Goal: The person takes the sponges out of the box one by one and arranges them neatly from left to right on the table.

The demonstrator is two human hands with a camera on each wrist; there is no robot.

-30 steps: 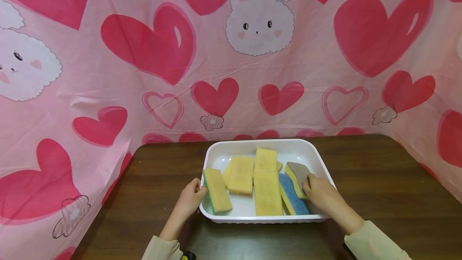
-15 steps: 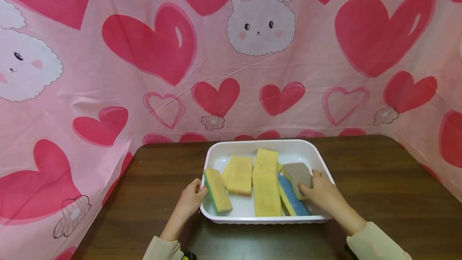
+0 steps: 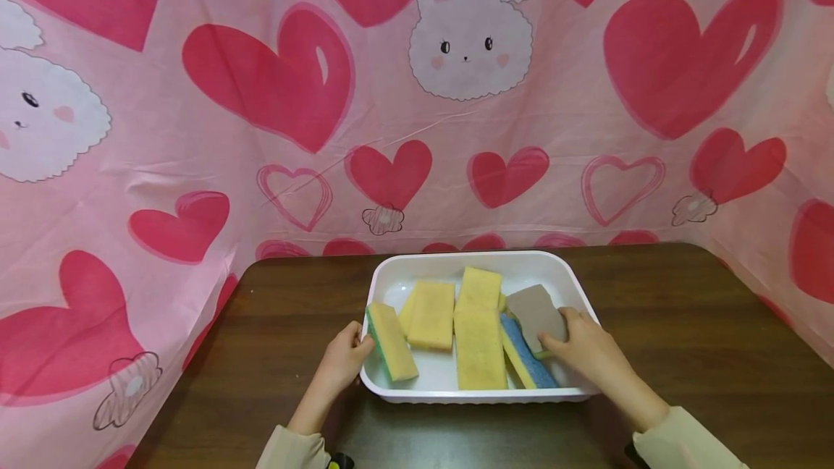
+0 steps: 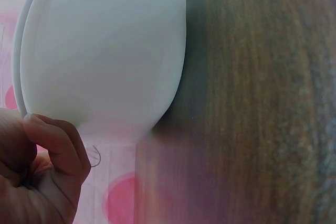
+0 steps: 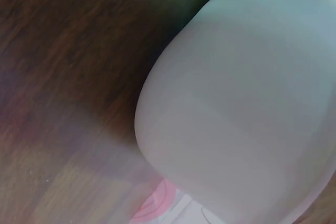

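Curtained nook, heart-print cloth (image 3: 554,118), brown table (image 3: 677,310)

White tray (image 3: 436,375), rectangular with rounded corners, sat upright on the table (image 3: 677,353); left hand (image 3: 344,357) gripped its left rim; right hand (image 3: 589,349) held a grey-faced sponge (image 3: 536,312) between thumb and fingers inside the tray's right end, grey side up, tilted, thin yellow-green edge showing low; a blue-faced sponge (image 3: 529,360), yellow beneath, lay slanted just left of it, partly covered; two yellow sponges, a far one (image 3: 481,286) and a near one (image 3: 481,349), ran end to end mid-tray; another yellow sponge (image 3: 433,315) lay left of these, over a mostly hidden one; a green-backed yellow sponge (image 3: 394,344) leaned at the left wall.
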